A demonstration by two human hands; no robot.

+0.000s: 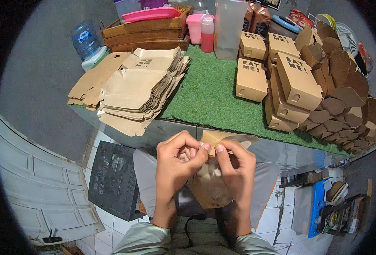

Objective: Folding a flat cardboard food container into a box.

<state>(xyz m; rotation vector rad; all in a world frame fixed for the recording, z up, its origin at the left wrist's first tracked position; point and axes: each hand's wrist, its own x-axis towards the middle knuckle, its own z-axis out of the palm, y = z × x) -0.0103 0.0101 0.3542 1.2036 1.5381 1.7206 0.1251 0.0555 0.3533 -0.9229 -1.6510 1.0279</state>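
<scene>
Between my two hands, over my lap, is a partly folded kraft paper box (209, 140). My left hand (180, 159) pinches one edge of it between thumb and forefinger. Close beside it, my right hand (237, 162) pinches the adjoining edge, the thumbs almost touching. The lower part of the box hangs below my fingers, partly hidden by them. Flat box blanks lie in a stack (133, 86) at the left of the table. Folded closed boxes (299, 79) with cut-out lettering are piled at the right, beside nested open kraft boxes (338, 105).
Green artificial turf (200, 92) covers the table. At its back stand a wooden crate (143, 33), a squeeze bottle of red liquid (207, 35) and a tall plastic container (229, 32). A black case (111, 181) is on the left below the table; a blue-edged bin (315, 204) is right.
</scene>
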